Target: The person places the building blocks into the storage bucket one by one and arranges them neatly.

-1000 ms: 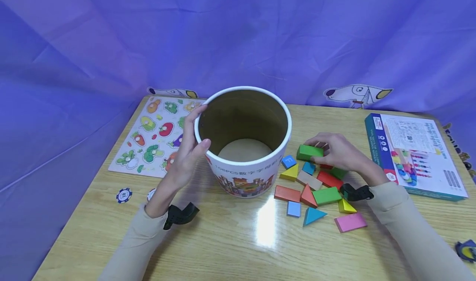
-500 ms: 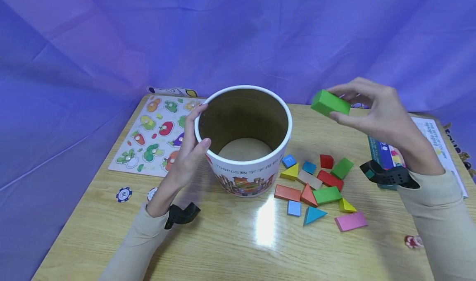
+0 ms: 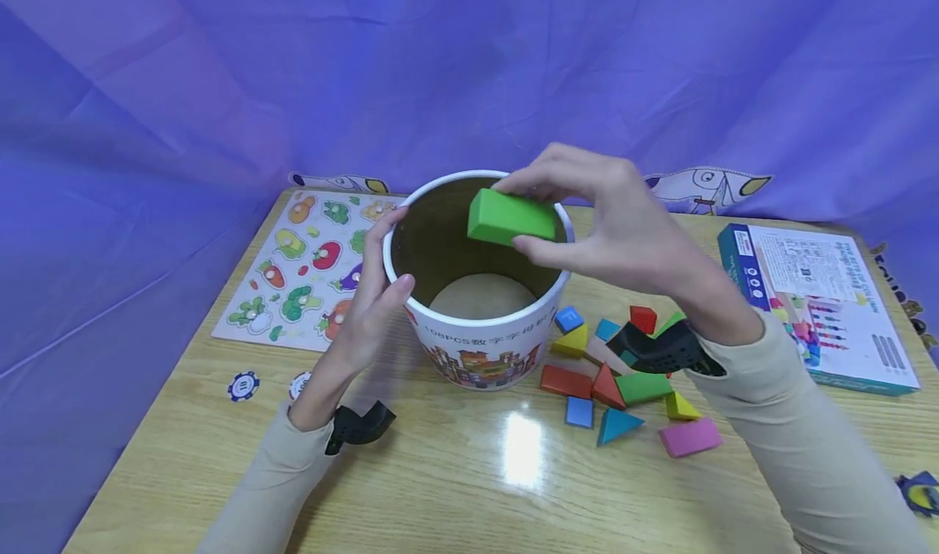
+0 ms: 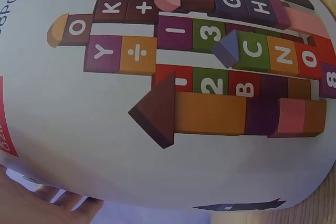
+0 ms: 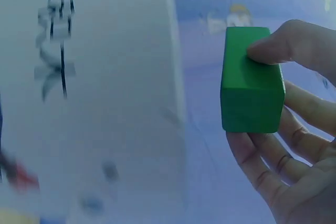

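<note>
A large white bucket [image 3: 480, 323] with printed toy blocks on its side stands upright on the table, its mouth facing up and its visible floor bare. My left hand [image 3: 370, 309] rests against the bucket's left rim, thumb at the front and fingers along the outer side. Over the bucket's mouth, my right hand [image 3: 597, 216] pinches a long green block [image 3: 511, 217] between thumb and fingers. The right wrist view shows the thumb on one face of the green block [image 5: 252, 98] and the fingers behind it. In the left wrist view the bucket wall [image 4: 220, 166] fills most of the picture.
Right of the bucket lie several loose blocks, including a pink block [image 3: 690, 437], a blue triangle [image 3: 619, 425] and a red block [image 3: 566, 380]. A boxed toy set [image 3: 829, 309] lies at the right. Left are a vegetable puzzle board [image 3: 293, 273] and a poker chip [image 3: 244, 386].
My right hand has picked the green block up from the pile, lifted it, and carried it left over the bucket's mouth. The left hand has stayed at the rim.
</note>
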A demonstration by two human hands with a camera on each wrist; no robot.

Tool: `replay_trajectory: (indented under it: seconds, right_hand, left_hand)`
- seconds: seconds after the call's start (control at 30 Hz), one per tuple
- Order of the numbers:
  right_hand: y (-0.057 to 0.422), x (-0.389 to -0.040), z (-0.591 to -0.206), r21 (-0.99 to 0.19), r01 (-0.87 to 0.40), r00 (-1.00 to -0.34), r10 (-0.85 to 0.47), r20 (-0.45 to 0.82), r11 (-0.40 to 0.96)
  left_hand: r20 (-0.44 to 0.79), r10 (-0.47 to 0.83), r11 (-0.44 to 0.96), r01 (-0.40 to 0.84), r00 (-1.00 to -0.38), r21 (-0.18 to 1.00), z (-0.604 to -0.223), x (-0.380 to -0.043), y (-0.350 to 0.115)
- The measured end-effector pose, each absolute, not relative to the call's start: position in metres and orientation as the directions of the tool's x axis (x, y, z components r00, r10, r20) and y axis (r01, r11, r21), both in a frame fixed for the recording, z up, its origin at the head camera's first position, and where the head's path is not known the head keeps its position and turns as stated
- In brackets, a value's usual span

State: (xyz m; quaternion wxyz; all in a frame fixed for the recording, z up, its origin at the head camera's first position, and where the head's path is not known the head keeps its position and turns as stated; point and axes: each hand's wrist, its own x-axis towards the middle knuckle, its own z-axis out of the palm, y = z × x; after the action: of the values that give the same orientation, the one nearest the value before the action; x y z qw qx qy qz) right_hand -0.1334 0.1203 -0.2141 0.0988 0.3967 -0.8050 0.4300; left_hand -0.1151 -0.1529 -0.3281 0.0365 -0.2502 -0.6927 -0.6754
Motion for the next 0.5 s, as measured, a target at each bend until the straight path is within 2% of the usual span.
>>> replay_trajectory:
  seconds: [0.23, 0.5]
  right_hand:
    - [0.095, -0.134, -0.227, -0.649, -0.699, -0.66, -0.621, 0.423, 0.301]
    - [0.089, -0.138, -0.238, -0.61, -0.719, -0.642, -0.654, 0.4, 0.332]
  left_hand:
    - [0.387, 0.303, -0.028, 0.398, -0.871, 0.917, -0.33, -0.115, -0.152]
    - [0.396, 0.291, -0.005, 0.412, -0.871, 0.911, -0.329, -0.115, -0.151]
